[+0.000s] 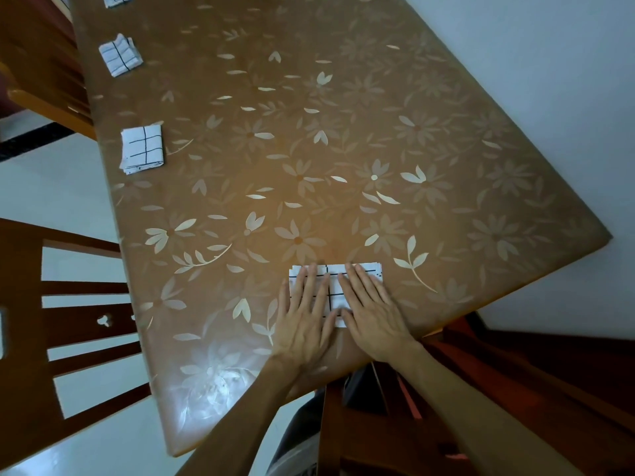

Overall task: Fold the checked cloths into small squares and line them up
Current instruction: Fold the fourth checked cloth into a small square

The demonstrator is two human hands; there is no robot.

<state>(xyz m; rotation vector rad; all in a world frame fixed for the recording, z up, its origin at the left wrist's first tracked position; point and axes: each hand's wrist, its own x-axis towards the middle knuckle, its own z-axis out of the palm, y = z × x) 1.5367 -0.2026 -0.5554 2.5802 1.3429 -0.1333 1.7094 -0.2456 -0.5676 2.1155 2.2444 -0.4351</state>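
A big brown table (343, 149) fills most of the view. Its top is shiny and has pale flowers and leaves all over it. A bright spot of light shines on the near left corner. A plain white wall (549, 80) stands along the right side of the table. The floor (51, 187) on the left is white and smooth, with one dark stripe. A brown wooden chair (68, 321) with slats stands at the left. Another wooden chair (44, 80) stands further back.

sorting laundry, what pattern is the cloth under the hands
White with a thin black grid check, on the cloth; the head view shows it.
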